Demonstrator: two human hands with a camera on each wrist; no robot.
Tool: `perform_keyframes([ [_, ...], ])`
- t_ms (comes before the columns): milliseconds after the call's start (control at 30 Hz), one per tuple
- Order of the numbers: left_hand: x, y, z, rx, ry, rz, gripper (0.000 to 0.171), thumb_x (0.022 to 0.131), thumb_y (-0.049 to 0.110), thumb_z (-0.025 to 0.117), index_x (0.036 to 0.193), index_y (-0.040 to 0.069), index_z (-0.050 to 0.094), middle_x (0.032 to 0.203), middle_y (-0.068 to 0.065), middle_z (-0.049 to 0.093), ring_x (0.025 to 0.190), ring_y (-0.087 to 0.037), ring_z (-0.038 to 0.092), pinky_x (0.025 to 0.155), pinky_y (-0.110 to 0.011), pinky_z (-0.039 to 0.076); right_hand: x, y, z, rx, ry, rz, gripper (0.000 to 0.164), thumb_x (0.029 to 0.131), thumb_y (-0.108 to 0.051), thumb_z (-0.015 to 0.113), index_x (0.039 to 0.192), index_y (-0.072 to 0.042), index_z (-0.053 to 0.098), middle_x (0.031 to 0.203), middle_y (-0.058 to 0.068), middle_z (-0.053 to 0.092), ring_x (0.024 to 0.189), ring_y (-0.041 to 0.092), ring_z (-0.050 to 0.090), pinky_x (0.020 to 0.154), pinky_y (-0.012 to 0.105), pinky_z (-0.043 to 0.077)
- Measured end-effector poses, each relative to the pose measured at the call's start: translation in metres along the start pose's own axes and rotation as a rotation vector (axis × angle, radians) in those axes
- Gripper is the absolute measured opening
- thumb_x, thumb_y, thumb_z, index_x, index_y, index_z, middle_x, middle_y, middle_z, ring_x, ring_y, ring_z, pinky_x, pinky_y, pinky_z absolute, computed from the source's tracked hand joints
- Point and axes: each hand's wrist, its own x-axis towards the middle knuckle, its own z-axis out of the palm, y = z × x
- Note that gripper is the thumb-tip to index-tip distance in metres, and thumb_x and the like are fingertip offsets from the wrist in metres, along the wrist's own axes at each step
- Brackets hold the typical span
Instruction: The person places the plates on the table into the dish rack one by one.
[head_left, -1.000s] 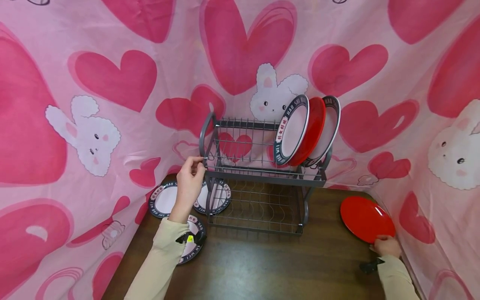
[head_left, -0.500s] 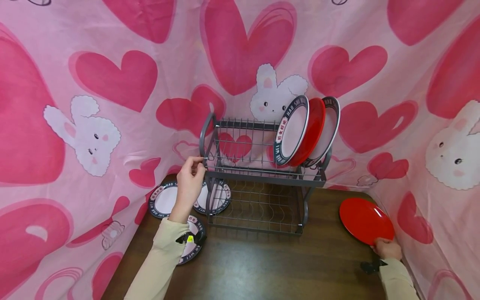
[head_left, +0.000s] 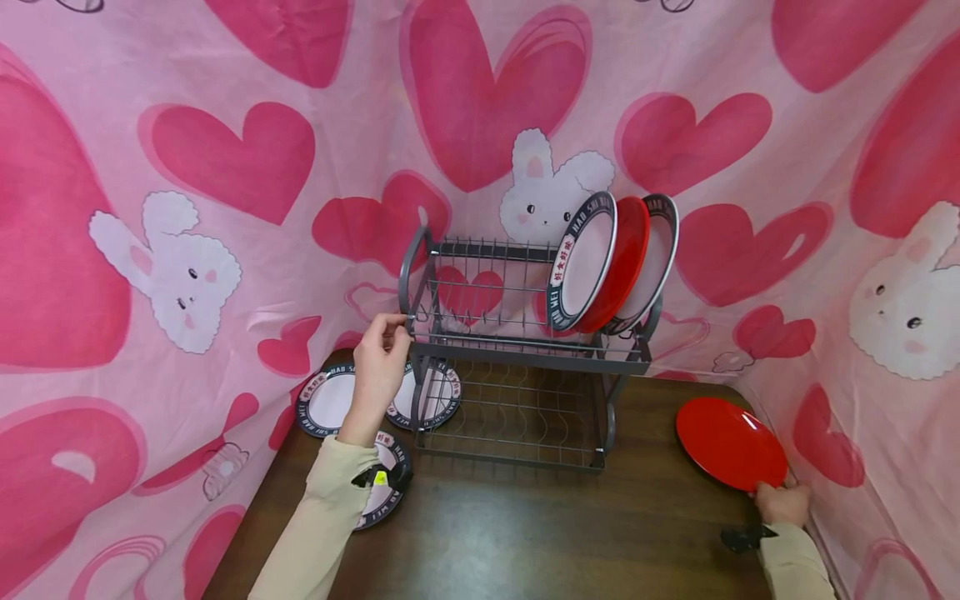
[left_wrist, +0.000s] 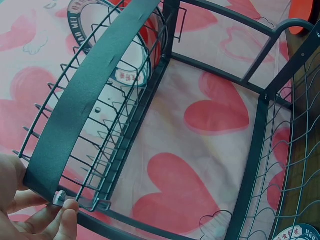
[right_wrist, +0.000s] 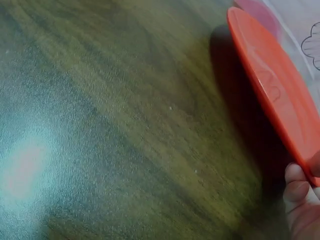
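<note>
A two-tier dark grey dish rack stands on the table, its upper left corner between the thumb and fingers of my left hand. In the left wrist view the fingertips meet at the rack's corner joint. My right hand pinches the near rim of a red plate at the right. The right wrist view shows this plate tilted, with a dark shadow under its raised edge. Leaning in the rack's upper tier are a dark-rimmed white plate, a red plate and another white plate.
Left of the rack lie three dark-rimmed plates: one at the far left, one behind the rack's leg, one partly under my left wrist. Pink heart-patterned cloth encloses the back and sides of the wooden table.
My right hand has shifted slightly right and nearer along the red plate's rim. The plate has barely moved. My left hand stays at the rack's corner.
</note>
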Motion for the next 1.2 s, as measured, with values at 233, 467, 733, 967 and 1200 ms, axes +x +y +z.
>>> perform_keyframes([
  [233,0.000,0.000,0.000,-0.004,0.000,-0.003,0.026,0.104,0.010,0.053,0.124,0.003,0.068,0.110,-0.016,0.071,0.096,-0.029,0.068,0.079,-0.038,0.053,-0.003,-0.001,-0.003,0.181,-0.049,0.048,0.061,0.096,-0.010,0.050,0.145,0.022,0.034,0.064,-0.010,0.055,0.051,0.003,0.057,0.052,0.019,0.050],
  [467,-0.001,-0.001,0.000,-0.008,-0.003,0.005,0.026,0.104,0.009,0.053,0.125,0.002,0.068,0.110,-0.018,0.072,0.095,-0.029,0.068,0.079,-0.037,0.053,-0.010,-0.010,-0.001,0.338,-0.048,0.151,0.070,0.103,-0.015,0.049,0.157,0.016,0.017,0.090,0.005,0.055,0.053,0.004,0.061,0.058,0.020,0.057],
  [733,0.000,0.000,-0.001,-0.011,-0.012,0.001,0.027,0.104,0.008,0.052,0.125,0.001,0.067,0.111,-0.019,0.071,0.095,-0.029,0.067,0.078,-0.036,0.051,-0.015,-0.017,0.000,0.384,-0.023,0.199,0.072,0.104,-0.019,0.049,0.159,0.012,0.014,0.119,0.022,0.048,0.054,0.001,0.062,0.061,0.019,0.058],
  [967,0.001,-0.001,-0.001,-0.011,-0.012,0.004,0.028,0.104,0.009,0.051,0.125,0.000,0.067,0.112,-0.020,0.071,0.096,-0.029,0.066,0.079,-0.038,0.051,-0.015,-0.017,0.005,0.461,0.054,0.097,0.062,0.101,-0.010,0.049,0.158,0.006,0.029,0.073,-0.020,0.050,0.052,0.002,0.058,0.054,0.019,0.056],
  [1200,0.001,-0.001,-0.001,-0.022,-0.005,0.011,0.027,0.104,0.008,0.053,0.125,-0.001,0.067,0.112,-0.021,0.071,0.097,-0.031,0.067,0.085,-0.044,0.053,-0.017,-0.020,0.008,0.544,0.088,0.111,0.075,0.100,-0.006,0.053,0.167,-0.018,0.022,0.109,-0.008,0.048,0.058,0.000,0.055,0.053,0.019,0.055],
])
